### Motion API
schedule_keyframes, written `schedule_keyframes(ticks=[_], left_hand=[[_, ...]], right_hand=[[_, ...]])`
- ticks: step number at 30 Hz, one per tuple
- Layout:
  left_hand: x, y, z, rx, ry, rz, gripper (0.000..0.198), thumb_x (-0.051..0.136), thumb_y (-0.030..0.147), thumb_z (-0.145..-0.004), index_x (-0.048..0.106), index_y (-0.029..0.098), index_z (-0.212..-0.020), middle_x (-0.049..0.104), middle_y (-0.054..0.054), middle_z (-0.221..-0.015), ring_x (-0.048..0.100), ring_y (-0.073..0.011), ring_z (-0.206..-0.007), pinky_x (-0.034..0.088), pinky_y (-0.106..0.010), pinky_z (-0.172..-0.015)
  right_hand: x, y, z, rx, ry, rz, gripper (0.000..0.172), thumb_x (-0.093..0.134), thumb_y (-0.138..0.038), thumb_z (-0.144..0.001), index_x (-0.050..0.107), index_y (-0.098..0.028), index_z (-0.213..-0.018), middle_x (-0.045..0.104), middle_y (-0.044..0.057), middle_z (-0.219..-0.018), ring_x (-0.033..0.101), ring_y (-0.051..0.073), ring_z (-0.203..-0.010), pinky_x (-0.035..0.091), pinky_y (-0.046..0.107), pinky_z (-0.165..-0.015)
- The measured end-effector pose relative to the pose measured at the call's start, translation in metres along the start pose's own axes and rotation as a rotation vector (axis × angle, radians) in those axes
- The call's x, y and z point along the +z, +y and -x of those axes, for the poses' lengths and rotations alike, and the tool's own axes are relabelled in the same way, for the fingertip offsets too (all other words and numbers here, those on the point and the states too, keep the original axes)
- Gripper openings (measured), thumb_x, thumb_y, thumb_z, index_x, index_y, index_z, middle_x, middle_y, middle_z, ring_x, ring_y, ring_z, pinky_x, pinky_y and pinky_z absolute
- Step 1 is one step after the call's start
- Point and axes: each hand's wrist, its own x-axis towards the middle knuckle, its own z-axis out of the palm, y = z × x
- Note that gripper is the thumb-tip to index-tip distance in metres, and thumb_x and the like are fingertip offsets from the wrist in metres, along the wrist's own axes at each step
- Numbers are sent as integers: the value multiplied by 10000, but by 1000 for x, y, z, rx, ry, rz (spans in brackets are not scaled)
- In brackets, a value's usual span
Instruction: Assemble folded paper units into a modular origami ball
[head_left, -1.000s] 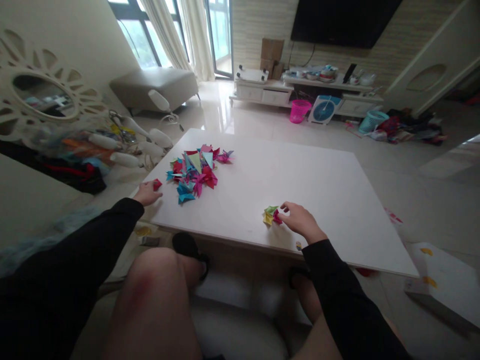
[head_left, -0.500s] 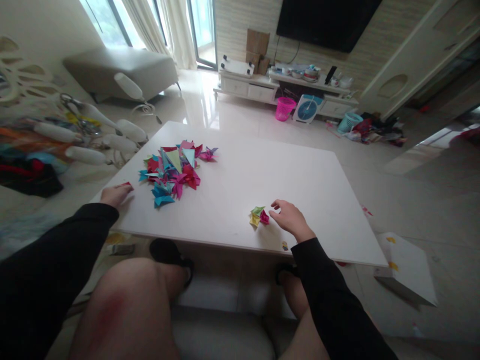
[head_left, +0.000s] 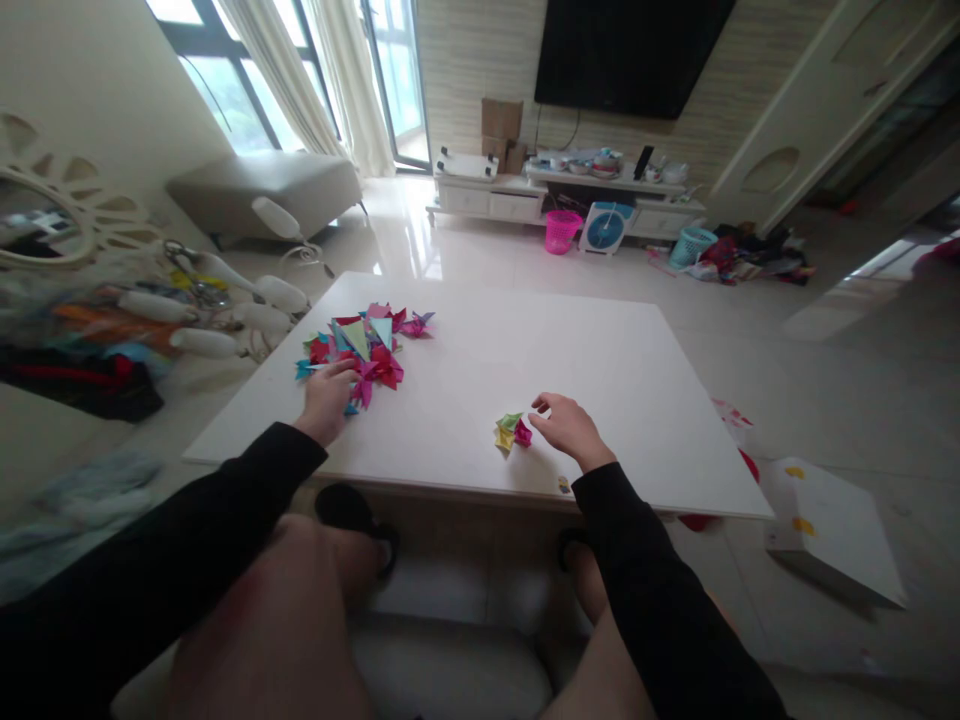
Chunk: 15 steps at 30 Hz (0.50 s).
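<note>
A pile of folded paper pieces point(head_left: 382, 350) in pink, red, blue and green lies on the left part of the white table point(head_left: 472, 350). My left hand point(head_left: 328, 398) is over the near left side of this pile; what its fingers hold, if anything, is too small to tell. Three small folded papers, one green point(head_left: 509, 421), one yellow point(head_left: 504, 438) and one pink point(head_left: 523, 433), sit together nearer the front edge. Just right of them hovers my right hand point(head_left: 564, 425), its fingers curved and apart with nothing between them.
A lamp with white shades point(head_left: 259, 318) stands by the table's left edge. A small sticker point(head_left: 563, 485) is at the front edge. On the floor to the right is a white box point(head_left: 832, 520). My knees are below the table edge.
My left hand has moved right from the table's left edge onto the pile, and the red paper at its fingertips no longer shows. My right hand has hardly moved. The view has tilted slightly up.
</note>
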Motion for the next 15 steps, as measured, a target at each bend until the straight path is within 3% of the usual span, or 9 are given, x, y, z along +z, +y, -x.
schedule_keyframes(ticks=[4, 7, 11, 15], left_hand=[[77, 24, 72, -106, -306, 182, 438, 584, 226, -766, 681, 235, -1193, 606, -63, -1443, 578, -251, -1310, 563, -401, -976], [119, 32, 113, -212, -529, 119, 530, 447, 199, -860, 614, 298, -1353, 573, -32, -1498, 522, -222, -1394, 559, -430, -1037], [141, 23, 126, -318, -607, 6, 637, 394, 122, -873, 513, 288, -1476, 544, -55, -1525, 539, -206, -1380, 548, -412, -1067], [145, 23, 116, -532, -540, 331, 581, 488, 53, -799, 635, 245, -1327, 606, -73, -1440, 619, -160, -1236, 558, -290, -949]], right_hand=[[-1, -3, -4, -7, 27, -75, 207, 604, -325, -891, 722, -231, -1033, 762, 44, -1081, 678, 196, -982, 475, 284, -872], [1, -3, -6, -14, 56, -119, 176, 608, -303, -887, 728, -227, -990, 765, 39, -1041, 679, 188, -959, 483, 284, -883], [4, -4, -8, -55, 36, -258, 142, 614, -261, -882, 731, -208, -944, 767, 35, -983, 677, 159, -861, 505, 260, -806], [7, -10, -9, -103, 27, -402, 120, 624, -199, -855, 710, -190, -937, 753, 38, -961, 669, 139, -777, 524, 254, -734]])
